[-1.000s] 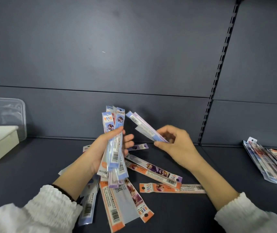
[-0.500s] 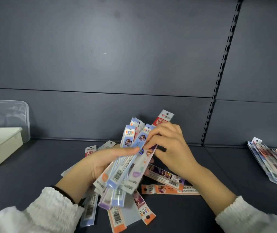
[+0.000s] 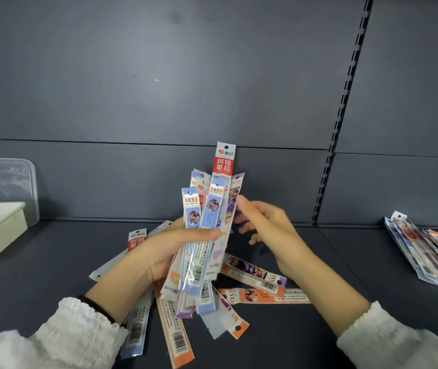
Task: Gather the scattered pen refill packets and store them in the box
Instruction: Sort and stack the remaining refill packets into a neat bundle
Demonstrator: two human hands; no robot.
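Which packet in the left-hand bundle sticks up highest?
The red-topped packet, at the back of the bundle that the left hand grips. Its white tab and red label clear the blue packets in front of it.

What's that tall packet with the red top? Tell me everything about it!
The tall packet is a slim, shiny plastic sleeve. Its top is a white tab with a punched hole, then a red band with white characters. It stands nearly upright at the back of the bunch gripped by the left hand, poking highest. Its lower part hides behind blue packets.
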